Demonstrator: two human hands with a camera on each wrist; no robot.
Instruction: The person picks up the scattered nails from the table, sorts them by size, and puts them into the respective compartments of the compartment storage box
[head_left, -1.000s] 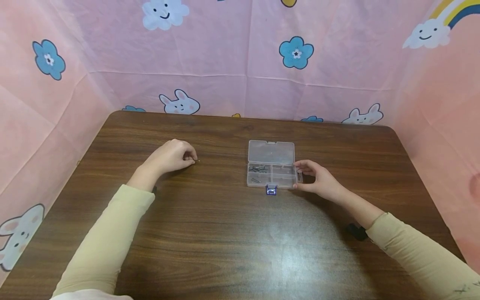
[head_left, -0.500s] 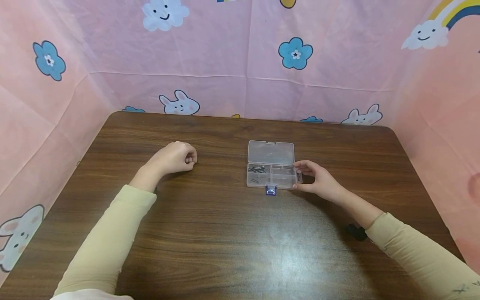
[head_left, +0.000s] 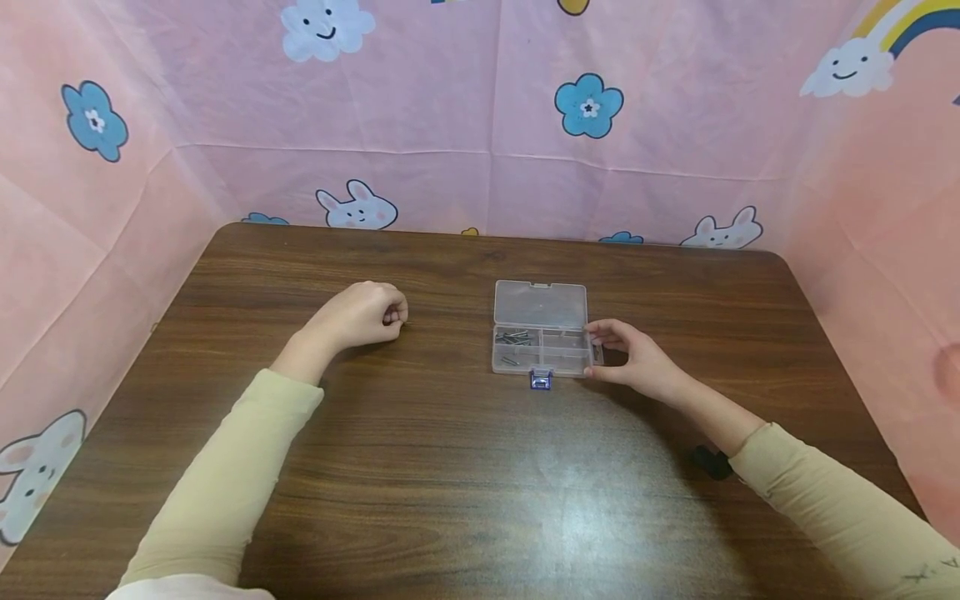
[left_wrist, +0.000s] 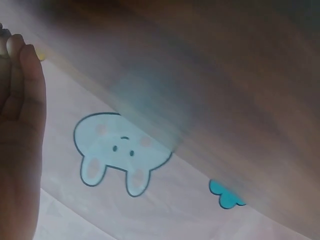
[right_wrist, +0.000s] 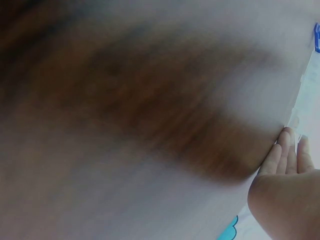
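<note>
Clear plastic marks the small compartment box, which sits open on the dark wooden table, its lid laid back flat toward the pink curtain and its blue latch facing the person. The right hand steadies the box at its right end, thumb at the near corner and fingers curled over the far edge, so it holds the wall of the box and nothing else. Well to the left of the box, the left hand rests on the table with its fingers drawn in tight; a thin dark tip, probably a small nail, pokes out from the pinch of thumb and forefinger, though it is too small to name with certainty. More small metal pins lie in the box's far left compartment, and one or two in the near left one. The left wrist view shows only the edge of the hand against the curtain, and the right wrist view is blurred, with the fingers against the box wall. To do this step well, I judge that the pinch should stay narrow and firm on the shank, the hand should travel low across the table, and the piece should be released only once it is inside the chosen compartment, while the right hand keeps the light box from sliding.
</note>
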